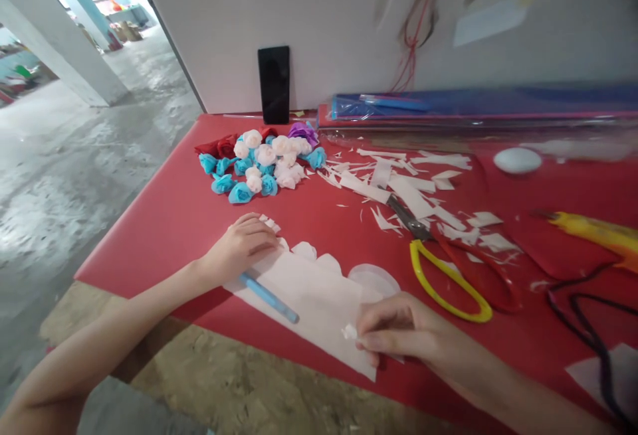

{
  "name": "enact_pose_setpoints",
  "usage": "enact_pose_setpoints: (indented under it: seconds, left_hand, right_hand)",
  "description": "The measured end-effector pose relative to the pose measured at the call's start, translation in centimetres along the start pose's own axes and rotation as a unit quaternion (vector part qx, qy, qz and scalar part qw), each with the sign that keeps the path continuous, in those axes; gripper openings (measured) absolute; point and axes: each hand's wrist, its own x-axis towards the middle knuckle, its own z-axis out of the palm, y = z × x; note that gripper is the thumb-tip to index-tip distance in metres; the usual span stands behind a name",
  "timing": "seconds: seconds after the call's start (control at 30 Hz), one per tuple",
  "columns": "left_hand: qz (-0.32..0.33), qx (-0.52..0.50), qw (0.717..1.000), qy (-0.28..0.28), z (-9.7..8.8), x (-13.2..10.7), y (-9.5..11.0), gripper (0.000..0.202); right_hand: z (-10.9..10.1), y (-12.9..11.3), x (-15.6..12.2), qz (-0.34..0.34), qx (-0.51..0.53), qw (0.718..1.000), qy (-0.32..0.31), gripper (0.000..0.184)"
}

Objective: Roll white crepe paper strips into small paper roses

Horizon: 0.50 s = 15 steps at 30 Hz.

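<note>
On the red bench [164,209], I see a white sheet [314,295] running lengthwise from under my flattened left hand [246,242] to my right hand [399,329], fingertips pinching a white scrap [349,332].

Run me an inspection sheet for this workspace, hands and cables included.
Surface: red tabletop, partly covered.
Job's things: white sheet, blue pen lying on it.
Clutter: white scraps around scissors; colored flowers before an upright phone.
Left hand: on the sheet's left end.
Right hand: fingertips at a small white piece.
Cables: black cord, bent, near a yellow tool.
Surroundings: gray floor and pillar, left.
</note>
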Motion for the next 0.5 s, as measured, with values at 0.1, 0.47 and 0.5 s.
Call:
enact_pose_setpoints:
  seconds: [0.1,0.47,0.5]
  left_hand:
    - [-0.004,-0.013,1.0,-0.002,0.0,0.06,0.12,0.013]
    - [-0.033,-0.02,0.999,0.018,-0.61,-0.03,0.51,0.012]
    - [-0.036,-0.034,0.999,0.02,-0.8,0.14,0.61,0.011]
  right_hand:
    - [0.04,-0.03,-0.11,-0.009,0.004,1.0,-0.002,0.018]
    - [0.17,0.32,-0.14,-0.032,-0.001,0.999,0.008,0.018]
    - [0.16,0.37,-0.17,-0.034,-0.003,0.999,0.006,0.018]
